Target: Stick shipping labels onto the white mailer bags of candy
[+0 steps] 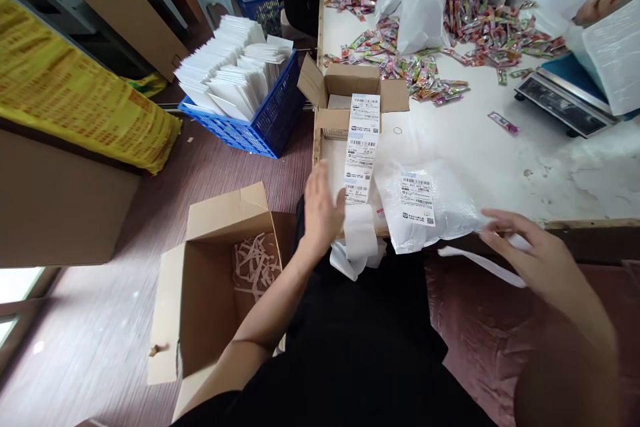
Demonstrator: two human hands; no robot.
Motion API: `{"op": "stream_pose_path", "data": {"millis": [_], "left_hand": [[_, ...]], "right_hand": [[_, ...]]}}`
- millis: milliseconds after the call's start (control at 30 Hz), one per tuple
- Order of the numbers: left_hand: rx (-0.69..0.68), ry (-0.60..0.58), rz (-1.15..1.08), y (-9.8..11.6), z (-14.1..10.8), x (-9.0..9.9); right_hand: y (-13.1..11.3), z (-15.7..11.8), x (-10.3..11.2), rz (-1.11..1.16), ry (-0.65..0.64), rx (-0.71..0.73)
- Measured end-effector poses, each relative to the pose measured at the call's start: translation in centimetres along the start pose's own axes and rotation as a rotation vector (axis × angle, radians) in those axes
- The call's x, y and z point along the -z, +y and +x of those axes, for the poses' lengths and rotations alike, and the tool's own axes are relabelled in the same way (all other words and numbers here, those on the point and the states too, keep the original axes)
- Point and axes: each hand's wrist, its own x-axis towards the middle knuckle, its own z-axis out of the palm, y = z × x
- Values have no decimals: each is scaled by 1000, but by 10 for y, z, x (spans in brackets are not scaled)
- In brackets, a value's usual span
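A filled white plastic mailing bag point(450, 197) with a printed shipping label point(418, 199) on it lies at the table's front edge. My right hand point(530, 253) pinches its right corner between thumb and fingers. A thin white strip point(483, 265) hangs just below that corner. My left hand point(323, 210) is held with its fingers stretched out, left of a strip of printed labels point(361, 153), holding nothing. The label strip runs from a small open carton point(350, 73) toward me. Its blank backing paper point(361, 233) curls over the table edge.
Small colourful packets point(490, 27) lie heaped across the table near upright white bags point(423, 7). A scale point(565, 100) stands at the right. A blue crate point(270, 113) of white envelopes and an open cardboard box point(205, 300) are at my left. Other people's hands point(603, 3) show beyond.
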Motion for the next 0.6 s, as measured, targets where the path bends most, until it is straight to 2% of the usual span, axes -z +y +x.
{"op": "stream_pose_path", "data": {"millis": [33,100,167,200,233,300,367,433,533,600], "left_hand": [[-121,-80,42,15,4,-15],[-327,-358,76,44,12,-57],[-386,-574,161,64,19,-104],[-381,-637,203,69,21,-123],[-371,-651,230,71,20,-138],[-349,-641,249,66,11,-151],[-360,-636,221,57,-9,-146],[-407,-682,163,49,-37,-130],[-455,-810,19,46,-78,-96],[-436,-946,-144,49,-96,-73]], "right_hand": [[13,-4,8,-10,-32,-63],[41,2,11,-55,0,-183],[66,21,-2,-89,115,-276],[76,33,-13,-88,143,-301],[83,44,-24,-70,144,-310],[89,59,-45,19,117,-301],[86,65,-62,203,131,-304],[77,63,-72,466,168,-327],[61,52,-72,778,305,-325],[51,40,-64,828,429,-256]]}}
